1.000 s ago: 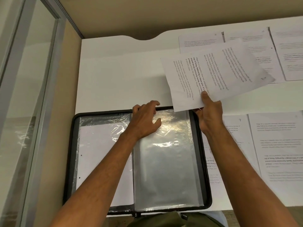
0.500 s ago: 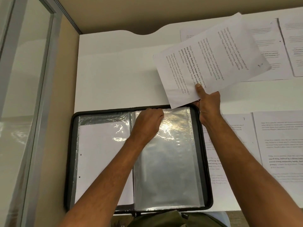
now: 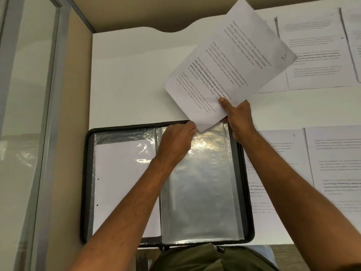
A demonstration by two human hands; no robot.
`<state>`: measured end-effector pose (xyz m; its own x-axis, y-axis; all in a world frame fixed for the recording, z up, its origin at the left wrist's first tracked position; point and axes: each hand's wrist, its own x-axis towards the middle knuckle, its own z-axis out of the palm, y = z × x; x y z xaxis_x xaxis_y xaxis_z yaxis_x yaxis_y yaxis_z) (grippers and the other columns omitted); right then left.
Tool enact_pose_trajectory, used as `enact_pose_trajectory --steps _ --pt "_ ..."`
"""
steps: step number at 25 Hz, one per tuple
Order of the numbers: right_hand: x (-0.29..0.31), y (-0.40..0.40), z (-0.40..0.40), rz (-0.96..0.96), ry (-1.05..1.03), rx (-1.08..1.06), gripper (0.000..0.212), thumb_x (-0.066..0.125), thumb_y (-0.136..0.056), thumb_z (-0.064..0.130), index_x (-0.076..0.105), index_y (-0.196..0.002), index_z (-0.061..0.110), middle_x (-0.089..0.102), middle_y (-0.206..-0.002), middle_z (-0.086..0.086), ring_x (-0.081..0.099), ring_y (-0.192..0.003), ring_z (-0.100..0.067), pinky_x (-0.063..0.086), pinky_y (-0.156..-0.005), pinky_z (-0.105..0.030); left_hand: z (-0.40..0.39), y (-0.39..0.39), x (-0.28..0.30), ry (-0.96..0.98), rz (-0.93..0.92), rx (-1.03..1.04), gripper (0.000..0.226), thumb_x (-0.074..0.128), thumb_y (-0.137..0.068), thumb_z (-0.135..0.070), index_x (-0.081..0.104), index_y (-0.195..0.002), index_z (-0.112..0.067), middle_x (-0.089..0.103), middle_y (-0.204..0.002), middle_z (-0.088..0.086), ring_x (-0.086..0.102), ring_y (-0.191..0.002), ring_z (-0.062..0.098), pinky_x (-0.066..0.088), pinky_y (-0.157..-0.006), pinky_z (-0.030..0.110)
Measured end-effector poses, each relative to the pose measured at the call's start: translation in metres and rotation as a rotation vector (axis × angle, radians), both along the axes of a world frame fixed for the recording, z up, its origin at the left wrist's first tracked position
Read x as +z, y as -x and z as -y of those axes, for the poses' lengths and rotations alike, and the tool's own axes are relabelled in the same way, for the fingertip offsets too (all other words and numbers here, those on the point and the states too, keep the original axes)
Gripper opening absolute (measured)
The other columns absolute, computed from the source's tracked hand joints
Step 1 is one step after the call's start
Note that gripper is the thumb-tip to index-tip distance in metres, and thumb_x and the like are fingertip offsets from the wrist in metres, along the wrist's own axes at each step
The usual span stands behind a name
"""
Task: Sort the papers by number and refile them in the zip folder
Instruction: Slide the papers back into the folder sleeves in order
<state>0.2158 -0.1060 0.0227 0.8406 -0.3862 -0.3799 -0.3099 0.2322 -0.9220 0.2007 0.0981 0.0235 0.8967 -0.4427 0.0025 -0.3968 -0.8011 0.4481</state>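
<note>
One sheet (image 3: 230, 61) tilts far-right from right hand's (image 3: 237, 118) pinch — its near corner meets the sleeve (image 3: 201, 182) mouth, which left hand (image 3: 175, 141) grips.

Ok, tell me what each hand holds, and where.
Right hand grips the printed sheet near its lower corner. Left hand pinches the top edge of the clear sleeve.

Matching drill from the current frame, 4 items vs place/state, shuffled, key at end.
Items
1. printed white sheet
2. left hand
3. black zip folder
4. handwritten-7 page

States
A. lies open on the white desk
B. lies flat on the desk, right of the folder
C. pinches the top edge of the clear sleeve
D. held tilted in the right hand, low corner at the sleeve mouth

Pairs: 1-D, 2-C, 3-A, 4-B
</note>
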Motion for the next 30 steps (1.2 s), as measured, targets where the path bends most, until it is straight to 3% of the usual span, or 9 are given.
enact_pose_trajectory --steps 2,6,9,11,16,19,23,28,30 --pt "-0.002 0.002 0.001 0.009 0.030 0.035 0.045 0.071 -0.099 0.016 0.057 -0.141 0.011 0.072 -0.126 -0.001 0.072 -0.114 -0.022 0.063 -0.086 -0.040 0.001 0.000 0.001 0.000 0.008 0.016 0.012 0.060 -0.101 -0.020 0.065 -0.091 -0.015 0.066 -0.071 0.002 0.058 -0.066 0.026 0.040 -0.059 0.036" --pt "0.000 0.000 0.004 0.048 0.038 0.049 0.038 0.068 -0.100 0.011 0.057 -0.136 0.016 0.071 -0.122 0.007 0.071 -0.113 -0.012 0.059 -0.098 -0.034 0.002 0.000 0.003 0.003 0.014 0.011 0.013 0.060 -0.099 -0.016 0.061 -0.086 -0.014 0.063 -0.068 0.003 0.054 -0.062 0.027 0.033 -0.056 0.034" --pt "0.001 -0.002 0.005 0.016 0.049 0.127 0.036 0.068 -0.100 0.014 0.058 -0.135 0.016 0.072 -0.121 0.003 0.073 -0.106 -0.011 0.062 -0.082 -0.027 0.002 -0.003 0.001 -0.006 0.043 -0.010 0.014 0.057 -0.097 -0.015 0.061 -0.083 -0.014 0.060 -0.068 0.003 0.054 -0.064 0.029 0.038 -0.058 0.037" --pt "-0.001 -0.001 0.006 -0.016 0.062 0.194 0.038 0.069 -0.100 0.015 0.060 -0.137 0.010 0.074 -0.121 -0.003 0.074 -0.101 -0.013 0.059 -0.069 -0.021 0.003 -0.003 -0.003 -0.068 0.093 0.009 0.013 0.057 -0.097 -0.017 0.063 -0.085 -0.018 0.059 -0.074 -0.001 0.054 -0.071 0.027 0.034 -0.068 0.036" --pt "-0.004 0.000 0.015 -0.071 0.090 0.318 0.026 0.072 -0.099 0.023 0.066 -0.124 0.020 0.077 -0.109 0.002 0.074 -0.089 -0.013 0.054 -0.057 -0.023 0.005 -0.004 -0.007 -0.111 0.072 0.070 0.016 0.052 -0.102 -0.023 0.065 -0.093 -0.023 0.057 -0.086 -0.004 0.054 -0.086 0.024 0.032 -0.082 0.042" --pt "-0.004 -0.002 0.020 -0.085 0.087 0.388 0.025 0.072 -0.098 0.027 0.067 -0.122 0.021 0.077 -0.108 0.001 0.074 -0.091 -0.018 0.057 -0.062 -0.028 0.003 -0.008 -0.004 -0.050 -0.026 0.058 0.016 0.051 -0.104 -0.025 0.065 -0.096 -0.023 0.058 -0.089 -0.005 0.054 -0.090 0.022 0.029 -0.084 0.041" --pt "-0.002 -0.008 0.021 -0.075 0.125 0.479 0.032 0.071 -0.099 0.023 0.067 -0.129 0.011 0.077 -0.111 -0.002 0.075 -0.089 -0.018 0.058 -0.061 -0.028 -0.010 -0.014 -0.004 -0.025 -0.102 0.052 0.013 0.052 -0.102 -0.033 0.063 -0.096 -0.031 0.061 -0.092 -0.012 0.053 -0.095 0.014 0.018 -0.082 0.035" --pt "0.000 -0.015 0.026 -0.069 0.088 0.564 0.038 0.070 -0.099 0.023 0.064 -0.135 0.010 0.076 -0.121 -0.004 0.076 -0.105 -0.021 0.064 -0.079 -0.040 -0.045 -0.026 -0.005 -0.083 -0.171 0.066 0.015 0.054 -0.101 -0.040 0.065 -0.094 -0.033 0.059 -0.090 -0.016 0.049 -0.099 0.011 0.017 -0.086 0.036" --pt "-0.001 -0.016 0.027 -0.077 0.109 0.582 0.036 0.070 -0.099 0.025 0.066 -0.132 0.011 0.076 -0.119 -0.004 0.076 -0.103 -0.023 0.063 -0.079 -0.044 -0.060 -0.031 -0.005 -0.122 -0.177 0.079 0.015 0.055 -0.101 -0.039 0.068 -0.094 -0.034 0.056 -0.092 -0.016 0.047 -0.102 0.011 0.014 -0.089 0.034"
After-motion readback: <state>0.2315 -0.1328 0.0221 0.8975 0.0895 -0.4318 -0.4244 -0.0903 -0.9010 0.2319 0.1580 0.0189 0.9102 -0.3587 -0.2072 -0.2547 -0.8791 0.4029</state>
